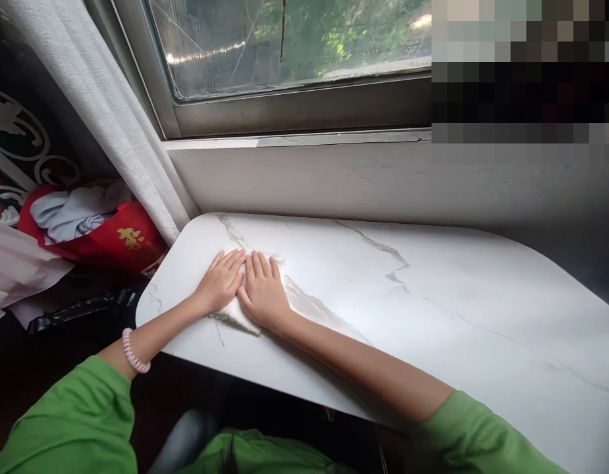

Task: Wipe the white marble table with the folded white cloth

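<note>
A white cloth (245, 318) lies on the white marbled tabletop (432, 283), towards its left end. My left hand (219, 282) rests flat on the cloth's left part, palm down with the fingers stretched out. Beside it, my right hand (263, 288) presses flat on the cloth, its fingers extended and slightly apart. The two hands touch or nearly touch near the thumbs. Part of the cloth is hidden beneath both hands, and one corner sticks out towards the front edge.
Behind the table are a wall (304, 181) and a metal-framed window (294, 115). A pale curtain (101, 112) hangs at the left. Beyond the table's left end sits a red bag (106, 243) with light clothes (74, 210) in it.
</note>
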The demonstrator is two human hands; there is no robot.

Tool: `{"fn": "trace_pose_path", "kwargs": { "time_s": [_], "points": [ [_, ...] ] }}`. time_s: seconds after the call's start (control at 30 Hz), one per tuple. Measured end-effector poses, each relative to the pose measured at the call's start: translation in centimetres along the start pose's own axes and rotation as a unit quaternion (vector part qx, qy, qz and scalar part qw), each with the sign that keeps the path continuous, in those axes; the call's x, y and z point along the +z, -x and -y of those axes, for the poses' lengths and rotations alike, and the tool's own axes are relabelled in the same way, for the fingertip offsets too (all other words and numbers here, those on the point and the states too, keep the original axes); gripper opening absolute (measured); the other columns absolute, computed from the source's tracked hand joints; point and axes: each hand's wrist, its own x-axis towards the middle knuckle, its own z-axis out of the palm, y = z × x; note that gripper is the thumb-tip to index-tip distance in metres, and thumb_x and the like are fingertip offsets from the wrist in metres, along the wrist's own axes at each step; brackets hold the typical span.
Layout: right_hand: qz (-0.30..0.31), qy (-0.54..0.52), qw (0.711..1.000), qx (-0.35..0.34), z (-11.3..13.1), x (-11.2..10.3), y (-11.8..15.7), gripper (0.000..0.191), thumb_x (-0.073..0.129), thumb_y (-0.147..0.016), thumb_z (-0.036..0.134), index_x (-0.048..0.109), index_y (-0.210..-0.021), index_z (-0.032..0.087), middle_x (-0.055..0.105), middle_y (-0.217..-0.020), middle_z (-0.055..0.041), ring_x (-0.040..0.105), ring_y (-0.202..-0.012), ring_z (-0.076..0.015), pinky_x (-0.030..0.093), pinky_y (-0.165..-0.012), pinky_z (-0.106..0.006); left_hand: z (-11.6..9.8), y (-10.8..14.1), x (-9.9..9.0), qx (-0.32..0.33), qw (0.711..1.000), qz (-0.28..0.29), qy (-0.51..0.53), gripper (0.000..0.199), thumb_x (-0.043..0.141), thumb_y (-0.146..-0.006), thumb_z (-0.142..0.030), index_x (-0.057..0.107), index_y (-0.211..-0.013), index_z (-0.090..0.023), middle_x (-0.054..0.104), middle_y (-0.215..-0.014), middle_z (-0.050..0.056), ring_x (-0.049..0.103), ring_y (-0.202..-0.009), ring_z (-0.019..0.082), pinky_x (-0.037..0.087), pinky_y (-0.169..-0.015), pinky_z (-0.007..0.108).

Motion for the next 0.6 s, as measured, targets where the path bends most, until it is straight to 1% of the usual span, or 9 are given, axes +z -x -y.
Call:
{"fn": "trace_pose_path", "kwargs": {
  "time_s": [0.07,0.17,0.23,0.3,0.4,0.47,0.53,0.6],
  "points": [
    [0.008,-0.005,0.999,-0.031,1.5,-0.3,2.1,0.061,0.027,-0.094,0.031,0.030,-0.143,-0.006,0.029,-0.150,-0.0229,0.019,-0.141,-0.0337,0.013,-0.115,-0.052,-1.1,3.1,-0.6,-0.004,1.000,-0.009,-0.002,0.049,0.024,-0.095,-0.024,0.038,-0.139,-0.009,0.040,-0.147,0.012,0.030,-0.139,0.020,0.017,-0.118,0.043],
    [0.021,-0.022,0.995,-0.092,2.8,-0.7,4.5,0.063,0.029,-0.094,0.033,0.029,-0.144,-0.005,0.025,-0.151,-0.0225,0.016,-0.142,-0.0339,0.013,-0.115,-0.054,-2.8,6.8,-1.2,-0.022,0.999,-0.020,-0.012,0.049,0.023,-0.096,-0.022,0.037,-0.140,-0.008,0.039,-0.147,0.013,0.028,-0.140,0.021,0.018,-0.118,0.045],
    [0.028,-0.035,0.991,-0.124,3.2,-0.9,5.3,0.064,0.032,-0.093,0.034,0.029,-0.144,-0.005,0.024,-0.151,-0.0232,0.014,-0.142,-0.0348,0.013,-0.115,-0.055,-3.6,8.4,-1.5,-0.035,0.999,-0.023,-0.019,0.048,0.024,-0.096,-0.021,0.034,-0.141,-0.008,0.038,-0.148,0.013,0.026,-0.140,0.021,0.019,-0.118,0.046],
    [0.032,-0.044,0.989,-0.140,3.2,-1.0,5.4,0.064,0.033,-0.093,0.033,0.029,-0.144,-0.005,0.024,-0.151,-0.0241,0.014,-0.142,-0.0355,0.013,-0.115,-0.055,-4.0,9.0,-1.5,-0.045,0.998,-0.022,-0.023,0.049,0.025,-0.096,-0.021,0.033,-0.142,-0.008,0.037,-0.149,0.012,0.025,-0.141,0.020,0.019,-0.118,0.046],
    [0.036,-0.054,0.987,-0.148,2.9,-0.8,4.5,0.064,0.033,-0.092,0.033,0.029,-0.144,-0.004,0.024,-0.151,-0.0236,0.015,-0.142,-0.0354,0.012,-0.115,-0.055,-3.5,8.5,-1.4,-0.060,0.998,-0.025,-0.022,0.049,0.024,-0.095,-0.021,0.033,-0.142,-0.009,0.038,-0.148,0.012,0.026,-0.140,0.020,0.019,-0.117,0.046],
    [0.038,-0.057,0.987,-0.143,2.6,-0.5,3.0,0.064,0.033,-0.092,0.033,0.030,-0.144,-0.003,0.026,-0.151,-0.0228,0.016,-0.142,-0.0348,0.012,-0.115,-0.053,-2.3,7.4,-1.1,-0.067,0.997,-0.032,-0.018,0.049,0.023,-0.095,-0.021,0.035,-0.140,-0.008,0.040,-0.146,0.013,0.029,-0.139,0.020,0.019,-0.117,0.046],
    [0.038,-0.055,0.990,-0.125,2.3,-0.1,0.8,0.063,0.032,-0.091,0.032,0.031,-0.144,-0.003,0.028,-0.151,-0.0226,0.018,-0.141,-0.0342,0.012,-0.115,-0.052,-0.5,5.6,-0.8,-0.069,0.997,-0.035,-0.013,0.048,0.022,-0.095,-0.023,0.038,-0.138,-0.007,0.043,-0.144,0.014,0.032,-0.138,0.021,0.020,-0.117,0.046],
    [0.036,-0.052,0.993,-0.103,1.9,0.7,-2.1,0.063,0.031,-0.091,0.032,0.031,-0.144,-0.003,0.029,-0.150,-0.0225,0.020,-0.141,-0.0333,0.012,-0.115,-0.051,2.0,3.2,-0.6,-0.071,0.997,-0.034,-0.008,0.048,0.023,-0.095,-0.023,0.041,-0.136,-0.007,0.045,-0.143,0.014,0.035,-0.136,0.021,0.020,-0.116,0.046]
  ]
}}
